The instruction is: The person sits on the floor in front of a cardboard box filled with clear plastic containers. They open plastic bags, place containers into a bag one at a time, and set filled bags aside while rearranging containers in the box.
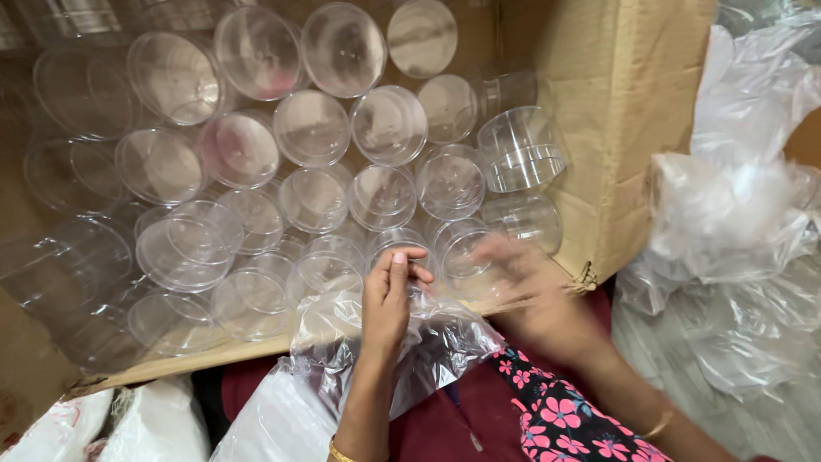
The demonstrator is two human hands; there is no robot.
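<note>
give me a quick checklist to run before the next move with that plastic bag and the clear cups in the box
1. Left hand pinching the plastic bag: ok.
2. Right hand grip: cannot tell, motion-blurred.
3. Bag mouth open: cannot tell.
4. Clear cups within reach in the cardboard box: ok.
5. One cup lying tilted on the stack: not ok.
6. Loose plastic sheeting away from the hands: ok.
</note>
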